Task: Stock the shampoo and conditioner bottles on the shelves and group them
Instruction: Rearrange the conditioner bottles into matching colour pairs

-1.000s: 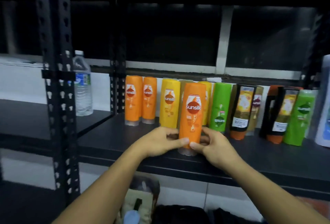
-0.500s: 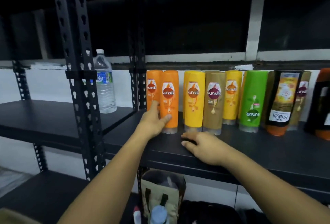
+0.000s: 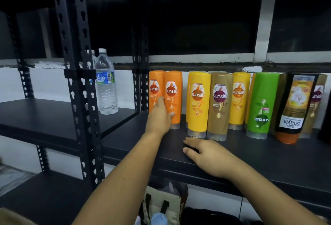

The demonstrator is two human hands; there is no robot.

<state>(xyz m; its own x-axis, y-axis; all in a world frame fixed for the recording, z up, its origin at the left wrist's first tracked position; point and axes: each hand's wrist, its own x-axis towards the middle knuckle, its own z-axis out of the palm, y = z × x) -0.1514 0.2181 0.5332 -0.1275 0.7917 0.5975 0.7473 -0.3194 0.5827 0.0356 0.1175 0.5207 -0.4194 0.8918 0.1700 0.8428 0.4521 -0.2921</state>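
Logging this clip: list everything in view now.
Orange Sunsilk plastic bottles: two visible, orange, row's left end.
Yellow Sunsilk plastic bottles: at least two, yellow, mid-row.
Brown Sunsilk plastic bottles: two, brown, mid-row and far right.
Green Sunsilk plastic bottle: one, green, right of the yellows.
Black Safi Shayla bottle with orange cap: one, black, right of the green.
Clear plastic water bottles: two, clear, left shelf.
Black metal shelving: two bays, black.
Beige bag: one, beige, below the shelf.
Left hand: grips the nearer orange bottle.
Right hand: flat on the shelf.

A shop stockroom, by its black slotted-steel shelving (image 3: 250, 156) carrying a row of branded shampoo bottles (image 3: 220, 106).
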